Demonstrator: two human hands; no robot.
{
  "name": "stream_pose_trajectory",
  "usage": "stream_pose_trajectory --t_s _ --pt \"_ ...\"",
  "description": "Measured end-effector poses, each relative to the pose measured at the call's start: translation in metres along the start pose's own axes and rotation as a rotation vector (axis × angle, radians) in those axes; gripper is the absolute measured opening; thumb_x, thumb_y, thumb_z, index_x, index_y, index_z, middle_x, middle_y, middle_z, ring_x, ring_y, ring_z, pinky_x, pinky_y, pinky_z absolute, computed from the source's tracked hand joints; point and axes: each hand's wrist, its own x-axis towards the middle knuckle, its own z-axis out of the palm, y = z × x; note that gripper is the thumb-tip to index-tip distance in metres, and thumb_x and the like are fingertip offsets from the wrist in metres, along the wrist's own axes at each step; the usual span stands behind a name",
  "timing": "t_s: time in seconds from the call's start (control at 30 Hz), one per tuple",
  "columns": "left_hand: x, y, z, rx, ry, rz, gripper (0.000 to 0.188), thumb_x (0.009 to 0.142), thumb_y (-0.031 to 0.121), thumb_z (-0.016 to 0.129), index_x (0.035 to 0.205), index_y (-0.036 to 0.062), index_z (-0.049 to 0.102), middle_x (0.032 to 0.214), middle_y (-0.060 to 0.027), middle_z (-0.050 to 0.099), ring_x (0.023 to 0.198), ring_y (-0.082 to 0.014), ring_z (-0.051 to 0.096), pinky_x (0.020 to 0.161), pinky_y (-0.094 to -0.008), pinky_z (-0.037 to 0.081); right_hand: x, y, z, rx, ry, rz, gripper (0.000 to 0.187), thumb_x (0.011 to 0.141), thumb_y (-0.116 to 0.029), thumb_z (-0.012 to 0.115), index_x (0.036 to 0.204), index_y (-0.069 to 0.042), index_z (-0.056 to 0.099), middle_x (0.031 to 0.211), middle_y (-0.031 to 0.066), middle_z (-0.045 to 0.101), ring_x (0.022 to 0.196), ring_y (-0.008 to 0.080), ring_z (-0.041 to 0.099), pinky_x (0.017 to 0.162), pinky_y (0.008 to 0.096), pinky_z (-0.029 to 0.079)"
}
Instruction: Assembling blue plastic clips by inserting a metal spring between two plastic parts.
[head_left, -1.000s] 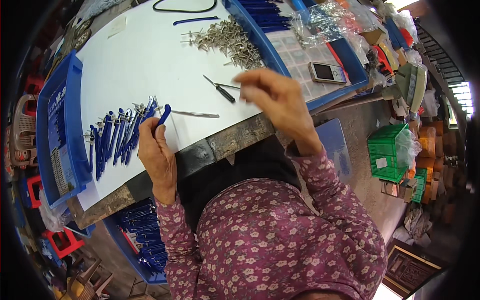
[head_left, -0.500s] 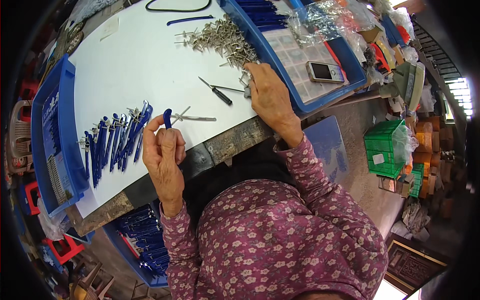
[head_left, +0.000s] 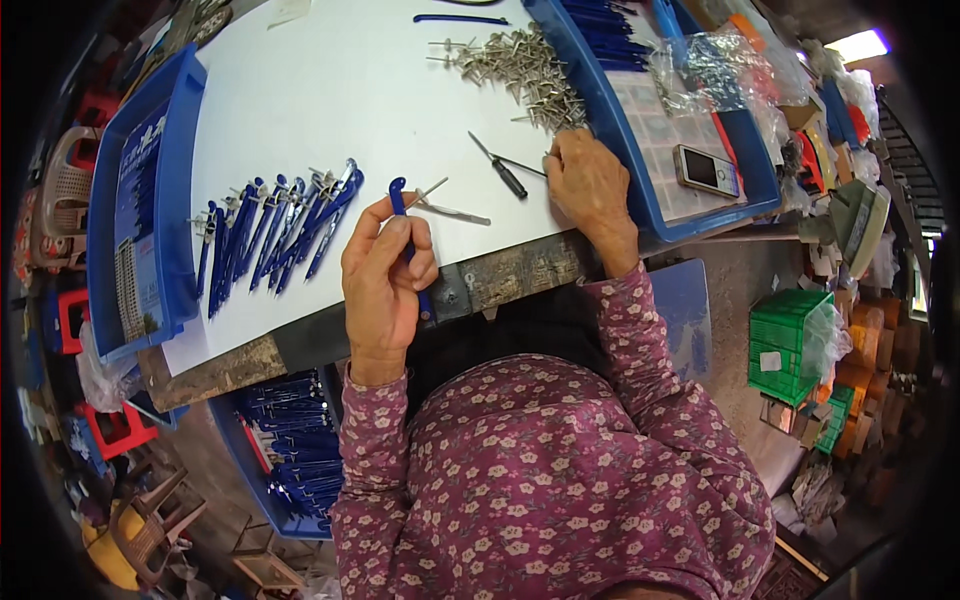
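Observation:
My left hand [head_left: 385, 275] is closed around a slim blue strip with a rounded, bent top [head_left: 398, 196], held upright over the table's near edge. Just right of its fingers, a flat silver metal piece [head_left: 460, 214] lies on the white tabletop, with a thin pin [head_left: 432, 188] crossing its end. My right hand [head_left: 592, 185] bends its fingers down at the near end of a heap of small metal pins [head_left: 525, 72]; whatever its fingertips touch is hidden. Beside it lie a black-handled screwdriver [head_left: 510, 180] and a thin dark rod [head_left: 524, 166] running toward the hand.
Several blue strips with metal pins [head_left: 275, 225] lie in a row at left. A blue tray [head_left: 190, 240] stands at the left edge, another [head_left: 620, 170] at right holds a mobile phone [head_left: 707, 170] and plastic wrap. Below the table is a bin of blue strips [head_left: 235, 450].
The view has shifted, so the table sits further right and higher. My left hand has turned, showing more of the blue strip below the fingers. My right hand stays by the metal heap.

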Motion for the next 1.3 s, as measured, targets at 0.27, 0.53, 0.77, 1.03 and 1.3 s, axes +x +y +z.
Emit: stream_pose_trajectory --t_s 0.27,0.53,0.77,1.03,1.3 --pt "0.005 0.000 -0.005 -0.036 -0.057 -0.035 0.027 0.086 0.003 0.047 0.111 -0.0061 0.046 0.081 -0.0074 0.053 0.063 -0.0110 0.044 0.054 -0.0236 0.035 0.002 0.000 0.004 0.021 0.001 -0.060 0.009 0.074 -0.012 0.056 0.075 -0.003 0.053 0.077 0.0124 0.054 0.072 0.0313 0.055 0.063 0.0407 0.043" --pt "0.007 0.000 -0.004 -0.108 -0.120 -0.082 0.034 0.084 0.001 0.046 0.116 -0.0089 0.045 0.089 -0.0101 0.053 0.073 -0.0141 0.047 0.063 -0.0264 0.039 0.008 -0.004 0.003 0.104 0.179 -0.118 0.006 0.074 -0.006 0.056 0.074 -0.003 0.051 0.075 0.0117 0.052 0.071 0.0304 0.053 0.062 0.0404 0.042" --pt "0.012 -0.001 -0.009 -0.245 -0.179 -0.123 0.036 0.089 0.009 0.042 0.119 -0.0104 0.042 0.092 -0.0127 0.054 0.079 -0.0178 0.051 0.071 -0.0303 0.042 0.014 -0.010 -0.003 0.187 0.255 -0.165 0.005 0.076 -0.002 0.054 0.077 -0.002 0.049 0.071 0.0134 0.053 0.062 0.0298 0.054 0.054 0.0374 0.042" --pt "0.013 -0.004 -0.011 -0.313 -0.181 -0.155 0.039 0.094 0.018 0.037 0.118 -0.0113 0.042 0.092 -0.0146 0.055 0.080 -0.0201 0.052 0.071 -0.0320 0.044 0.007 -0.047 -0.013 1.029 -0.140 -0.023 0.011 0.086 -0.003 0.047 0.095 0.002 0.050 0.063 0.0018 0.052 0.057 0.0064 0.049 0.048 0.0217 0.039" --pt "0.009 0.002 -0.008 -0.208 -0.155 -0.124 0.036 0.091 0.013 0.040 0.117 -0.0112 0.044 0.090 -0.0130 0.055 0.074 -0.0170 0.051 0.063 -0.0276 0.041 0.002 -0.070 -0.015 1.313 -0.412 0.000 0.023 0.087 -0.019 0.056 0.097 0.001 0.062 0.064 -0.0014 0.052 0.057 0.0045 0.045 0.050 0.0177 0.034"
